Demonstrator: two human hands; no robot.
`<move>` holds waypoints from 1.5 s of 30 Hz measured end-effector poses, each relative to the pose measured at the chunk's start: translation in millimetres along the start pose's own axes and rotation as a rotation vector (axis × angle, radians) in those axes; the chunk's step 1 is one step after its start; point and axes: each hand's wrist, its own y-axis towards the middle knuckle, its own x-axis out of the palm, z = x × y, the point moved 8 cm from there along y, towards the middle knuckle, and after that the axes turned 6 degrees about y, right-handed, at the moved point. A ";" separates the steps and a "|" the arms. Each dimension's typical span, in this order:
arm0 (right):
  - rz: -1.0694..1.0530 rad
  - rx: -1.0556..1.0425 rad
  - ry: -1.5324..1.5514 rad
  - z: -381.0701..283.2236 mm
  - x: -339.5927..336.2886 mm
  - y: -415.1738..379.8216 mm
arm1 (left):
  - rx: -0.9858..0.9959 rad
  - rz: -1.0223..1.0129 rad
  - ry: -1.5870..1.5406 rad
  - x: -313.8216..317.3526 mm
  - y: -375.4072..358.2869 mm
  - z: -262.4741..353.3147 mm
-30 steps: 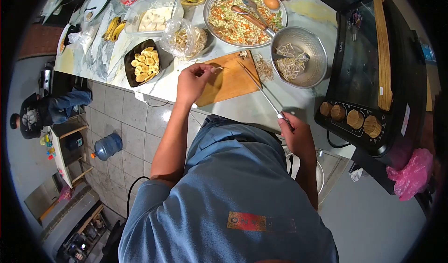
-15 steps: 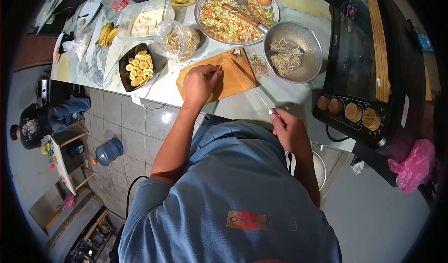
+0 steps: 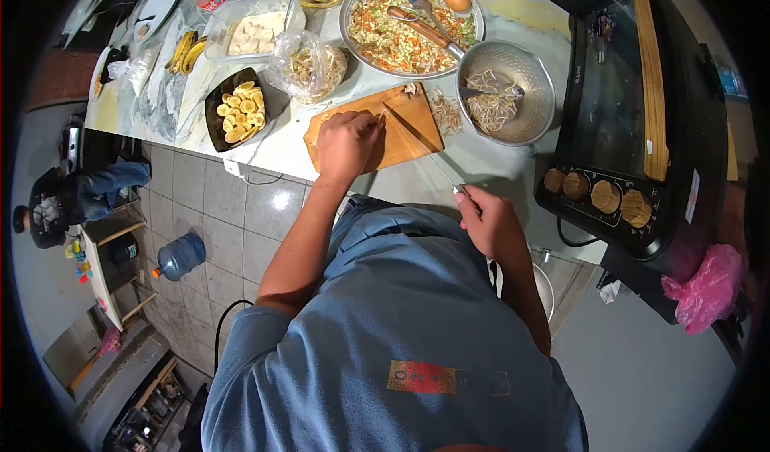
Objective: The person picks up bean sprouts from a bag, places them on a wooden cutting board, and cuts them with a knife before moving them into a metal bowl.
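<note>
My left hand (image 3: 345, 145) rests on the wooden cutting board (image 3: 413, 135) with its fingers pinched together. Whatever lies between the fingertips is too small to make out. In my right hand (image 3: 492, 224) is a long thin knife (image 3: 425, 149), gripped by its handle. Its blade slants across the board, with the tip near the left fingertips. A small pale scrap (image 3: 411, 89) lies at the board's far edge. Thin bean sprout trimmings (image 3: 445, 113) are heaped just right of the board. Beyond them, a metal bowl (image 3: 542, 91) contains bean sprouts (image 3: 491, 109) and a utensil.
Behind the board are a bag of sprouts (image 3: 309, 71) and a round tray (image 3: 346, 41) of chopped vegetables, with an egg (image 3: 457, 1). Sliced pieces fill a black bowl (image 3: 215, 123) at left. A toaster oven (image 3: 609, 115) stands right. A person (image 3: 56, 207) is far left.
The right hand and knife have shifted slightly left and toward my body. The left hand stays on the board, its fingers still pinched. The whole view has moved a little.
</note>
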 end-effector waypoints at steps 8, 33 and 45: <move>0.026 -0.057 -0.055 -3.9 0.5 2.4 | 0.037 0.008 -0.005 -0.7 1.5 2.1; -0.048 0.063 -0.049 -17.4 6.3 -7.9 | -0.140 0.003 -0.046 -3.2 -2.7 -30.0; -0.039 0.014 -0.069 -16.6 11.0 -4.2 | -0.090 0.018 -0.034 -7.0 -3.5 -26.6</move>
